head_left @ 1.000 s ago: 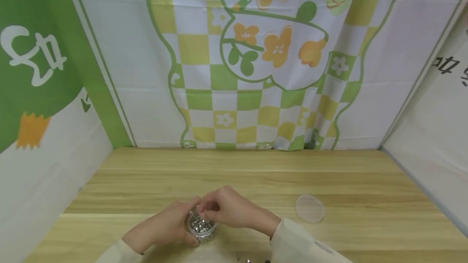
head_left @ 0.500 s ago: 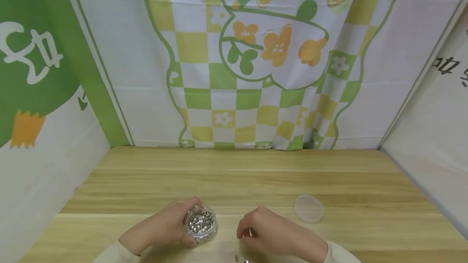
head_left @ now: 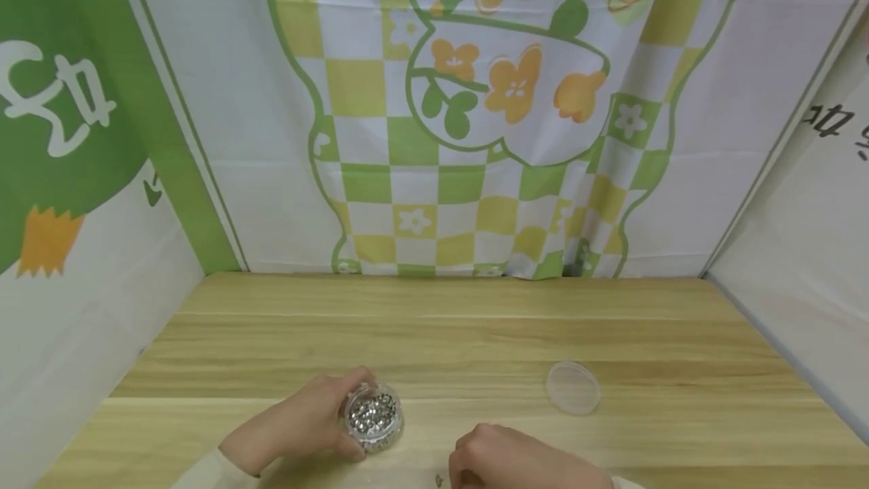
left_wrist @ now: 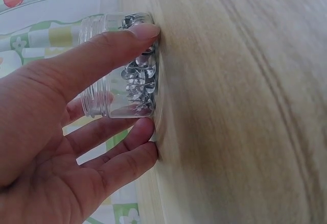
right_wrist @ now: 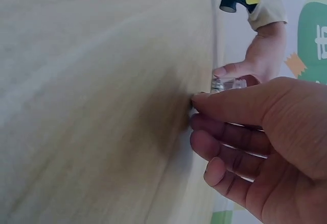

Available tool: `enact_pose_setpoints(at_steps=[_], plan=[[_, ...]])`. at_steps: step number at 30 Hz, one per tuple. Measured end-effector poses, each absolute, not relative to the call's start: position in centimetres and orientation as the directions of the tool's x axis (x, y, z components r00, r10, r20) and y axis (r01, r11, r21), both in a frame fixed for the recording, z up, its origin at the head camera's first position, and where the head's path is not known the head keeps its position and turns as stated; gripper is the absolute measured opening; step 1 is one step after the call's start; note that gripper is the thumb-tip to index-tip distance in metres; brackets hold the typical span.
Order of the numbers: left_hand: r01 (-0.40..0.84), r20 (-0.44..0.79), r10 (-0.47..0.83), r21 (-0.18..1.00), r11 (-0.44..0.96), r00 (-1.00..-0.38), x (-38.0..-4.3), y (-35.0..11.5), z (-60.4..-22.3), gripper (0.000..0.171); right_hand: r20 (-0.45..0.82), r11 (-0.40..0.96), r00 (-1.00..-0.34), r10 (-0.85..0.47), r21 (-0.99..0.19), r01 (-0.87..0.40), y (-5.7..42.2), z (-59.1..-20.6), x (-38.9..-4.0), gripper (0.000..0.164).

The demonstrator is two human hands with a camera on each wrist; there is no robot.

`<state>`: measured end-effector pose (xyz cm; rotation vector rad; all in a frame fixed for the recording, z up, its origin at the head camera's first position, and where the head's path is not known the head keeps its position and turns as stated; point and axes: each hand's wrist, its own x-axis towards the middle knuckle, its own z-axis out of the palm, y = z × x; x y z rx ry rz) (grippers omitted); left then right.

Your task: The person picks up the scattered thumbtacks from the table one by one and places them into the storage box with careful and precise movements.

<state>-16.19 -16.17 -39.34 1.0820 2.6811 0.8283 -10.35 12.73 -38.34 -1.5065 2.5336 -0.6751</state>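
My left hand grips a clear plastic jar, thumb on one side and fingers round the other. The jar stands upright on the table, lidless, partly filled with silver thumbtacks. Low at the front, to the right of the jar, is my right hand. In the right wrist view its thumb and forefinger meet at the tabletop, pinching a small dark speck that looks like a thumbtack; the fingertips mostly hide it. Another small tack lies just left of that hand.
A round translucent lid lies flat on the wooden table, to the right and farther back. A printed curtain hangs behind the table's far edge, with cloth walls on both sides.
My right hand has left the jar's mouth, moving right and then down toward the front edge, where it now covers one loose tack. The left hand stays on the jar.
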Motion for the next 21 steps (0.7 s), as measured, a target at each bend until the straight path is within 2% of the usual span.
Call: enact_pose_setpoints(at_steps=[9, 15, 21], plan=[[0.591, 0.067, 0.673, 0.548, 0.592, -0.736, -16.1, -16.1, -39.3, 0.067, 0.147, 0.405, -0.501, -0.853, -0.419, -0.812, 12.5, -38.5, -10.5, 0.020], [0.585, 0.051, 0.676, 0.551, 0.595, -0.735, -16.3, -16.1, -39.2, 0.068, 0.254, 0.452, -0.553, -0.794, -0.361, -0.815, 11.8, -36.5, -11.2, 0.014], [0.596, 0.059, 0.684, 0.548, 0.587, -0.727, -16.5, -16.2, -39.4, 0.067, 0.306, 0.478, -0.542, -0.783, -0.262, -0.838, 8.9, -35.4, -13.1, 0.011]])
